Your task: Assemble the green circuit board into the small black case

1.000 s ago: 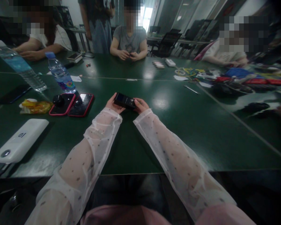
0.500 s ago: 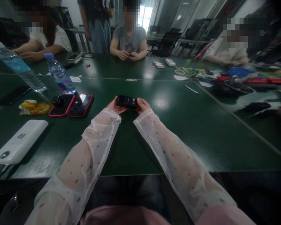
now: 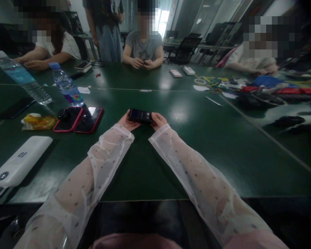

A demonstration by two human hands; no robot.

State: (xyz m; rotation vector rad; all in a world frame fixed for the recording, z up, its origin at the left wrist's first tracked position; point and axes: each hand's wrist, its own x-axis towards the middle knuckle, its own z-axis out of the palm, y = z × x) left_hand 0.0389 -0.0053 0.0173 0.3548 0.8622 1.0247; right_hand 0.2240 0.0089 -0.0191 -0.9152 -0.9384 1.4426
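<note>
Between my two hands is a small black handheld device (image 3: 140, 116), with a dark screen on its left part and small light marks on its right. My left hand (image 3: 126, 121) grips its left end, fingers underneath. At the opposite end my right hand (image 3: 159, 120) closes on it with the thumb along the near edge. The device is held over the green table (image 3: 142, 166), tilted a little toward me; whether it touches the tabletop I cannot tell. Both forearms are in sheer white dotted sleeves.
Left of my hands lie two red-edged phones (image 3: 88, 120) (image 3: 72, 121), a yellow packet (image 3: 38, 122) and a white power bank (image 3: 23, 159). Two water bottles (image 3: 67, 86) (image 3: 26, 79) stand behind. Cables and bags (image 3: 272, 86) fill the right rear. Several people are across the table.
The whole view has shifted slightly, so the table sits a little lower in the picture. Both hands keep their hold on the device, which looks tilted slightly differently.
</note>
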